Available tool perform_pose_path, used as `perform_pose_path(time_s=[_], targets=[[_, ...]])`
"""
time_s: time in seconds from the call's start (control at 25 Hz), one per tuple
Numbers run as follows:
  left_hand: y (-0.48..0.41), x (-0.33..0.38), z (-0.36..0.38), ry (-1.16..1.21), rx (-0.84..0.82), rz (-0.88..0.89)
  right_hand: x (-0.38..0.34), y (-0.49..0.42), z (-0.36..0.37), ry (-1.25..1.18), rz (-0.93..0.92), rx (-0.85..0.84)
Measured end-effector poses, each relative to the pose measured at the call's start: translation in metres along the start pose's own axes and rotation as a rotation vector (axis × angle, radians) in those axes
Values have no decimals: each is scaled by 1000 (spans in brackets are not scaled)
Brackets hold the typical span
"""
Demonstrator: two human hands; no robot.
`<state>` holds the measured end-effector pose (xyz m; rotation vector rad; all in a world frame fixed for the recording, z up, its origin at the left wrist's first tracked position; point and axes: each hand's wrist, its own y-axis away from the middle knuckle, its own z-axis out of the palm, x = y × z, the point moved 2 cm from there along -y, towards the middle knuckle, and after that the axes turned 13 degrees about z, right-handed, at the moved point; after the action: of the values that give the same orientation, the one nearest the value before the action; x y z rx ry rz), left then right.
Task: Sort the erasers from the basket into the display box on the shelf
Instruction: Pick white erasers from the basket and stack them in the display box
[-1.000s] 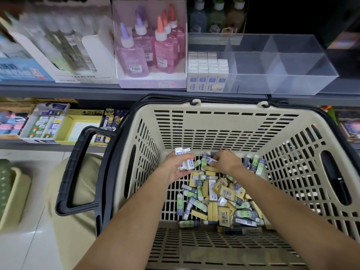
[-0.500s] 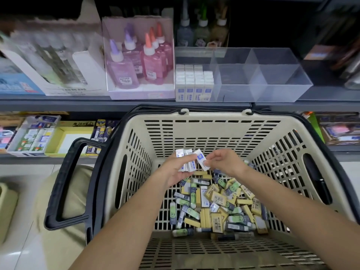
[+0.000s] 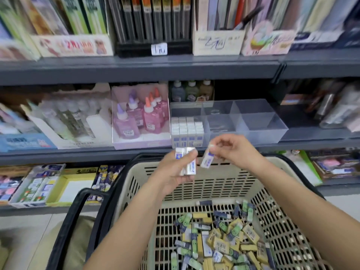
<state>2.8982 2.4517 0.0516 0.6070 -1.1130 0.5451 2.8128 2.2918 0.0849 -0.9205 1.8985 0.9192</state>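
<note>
Both raised — left hand (image 3: 176, 170), right hand (image 3: 231, 151) gripping erasers (image 3: 190, 162).

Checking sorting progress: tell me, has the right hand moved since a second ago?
Yes. The right hand rose out of the basket to above its rim, toward the display box.

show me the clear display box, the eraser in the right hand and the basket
clear display box (image 3: 259, 123), head view, on its bare front wall at the right compartment
eraser in the right hand (image 3: 206, 160), head view, on its white sleeve below the fingers
basket (image 3: 210, 182), head view, on its slotted far wall
</note>
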Motion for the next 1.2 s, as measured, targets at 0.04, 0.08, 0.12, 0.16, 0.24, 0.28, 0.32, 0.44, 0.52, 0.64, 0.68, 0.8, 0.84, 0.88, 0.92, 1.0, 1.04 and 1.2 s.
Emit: perform_pose_path(time_s=[0.04, 0.08, 0.12, 0.16, 0.24, 0.28, 0.32, 0.44, 0.52, 0.64, 0.68, 0.8, 0.84, 0.88, 0.92, 1.0, 1.04, 1.2], targets=[[-6, 13, 2, 19, 37, 21, -8, -9, -8, -41, -25, 78], [-11, 24, 3, 39, 73, 41, -16, -19, -15, -63, -54, 155], [-16, 33, 4, 55, 105, 61, -24, -30, -22, -56, -79, 229], [-21, 41, 3, 66, 131, 78, -31, -42, -27, -5, -99, 301], [-29, 49, 0, 78, 167, 91, -41, -64, -33, 188, -118, 425], [-31, 51, -2, 83, 179, 90, -44, -73, -33, 288, -129, 468], [-33, 51, -5, 83, 189, 86, -45, -80, -31, 360, -141, 482], [-35, 48, -15, 65, 198, 76, -43, -99, -18, 464, -129, 392], [-36, 44, -21, 55, 199, 70, -38, -108, -12, 507, -57, 326], [-39, 41, -27, 48, 192, 57, -35, -118, -5, 561, 29, 276], [-40, 40, -27, 48, 185, 56, -34, -121, -2, 580, 47, 255], [-42, 40, -28, 44, 161, 59, -33, -126, 3, 682, 68, 219], [-42, 39, -28, 45, 154, 58, -33, -126, 3, 717, 59, 211], [-42, 40, -27, 47, 148, 55, -33, -125, 3, 744, 44, 201], [-42, 40, -26, 53, 143, 50, -33, -124, 3, 764, 31, 195], [-42, 39, -22, 88, 143, 34, -35, -117, 3, 768, 3, 240], [-43, 38, -20, 125, 152, 21, -37, -111, 2, 764, -19, 298], [-44, 39, -16, 236, 161, -21, -51, -85, 4, 649, -173, 411]])
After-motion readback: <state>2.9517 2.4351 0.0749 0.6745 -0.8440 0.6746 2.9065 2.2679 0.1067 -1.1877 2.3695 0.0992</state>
